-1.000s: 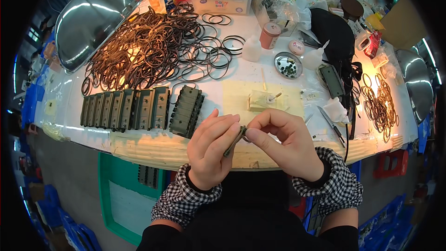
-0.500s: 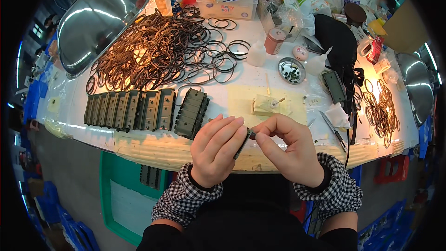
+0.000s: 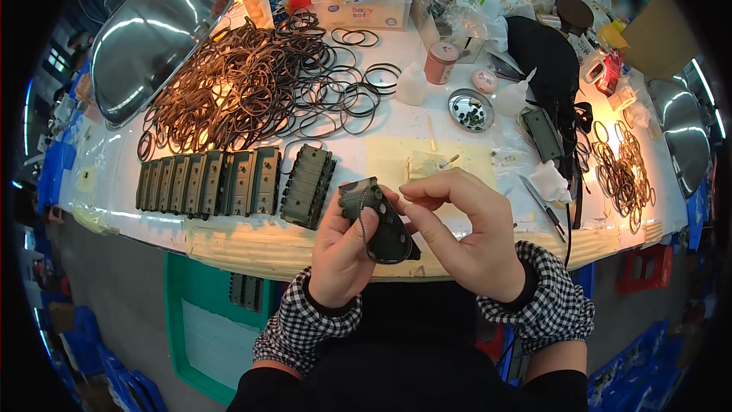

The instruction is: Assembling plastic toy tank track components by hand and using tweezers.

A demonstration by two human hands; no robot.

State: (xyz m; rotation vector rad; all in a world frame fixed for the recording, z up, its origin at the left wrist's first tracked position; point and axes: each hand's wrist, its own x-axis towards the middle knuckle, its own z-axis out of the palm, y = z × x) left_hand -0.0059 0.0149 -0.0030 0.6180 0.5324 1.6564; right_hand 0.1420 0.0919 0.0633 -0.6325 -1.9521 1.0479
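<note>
My left hand (image 3: 341, 248) grips a dark green toy tank hull (image 3: 387, 233) with round wheels along its side, tilted over the table's front edge. A thin black track loop (image 3: 367, 240) hangs around the wheels, partly slack near my thumb. Close to the hull's far right side is my right hand (image 3: 473, 236), its thumb and index fingertips a little apart, with nothing visible between them. Left of my hands stands another wheeled green hull (image 3: 307, 187), beside a row of several similar hulls (image 3: 206, 183).
A large heap of dark track loops (image 3: 236, 84) lies behind the hulls, beside a shiny metal lamp shade (image 3: 160, 38). A round dish of small dark parts (image 3: 471, 111), a pink jar (image 3: 441, 62) and a knife-like tool (image 3: 543, 204) lie rightward. Below is a green tray (image 3: 175, 320).
My left hand has turned from knuckles-up to thumb-up, bringing the hull's wheeled side and track loop into sight. My right thumb and index finger have parted from their pinch.
</note>
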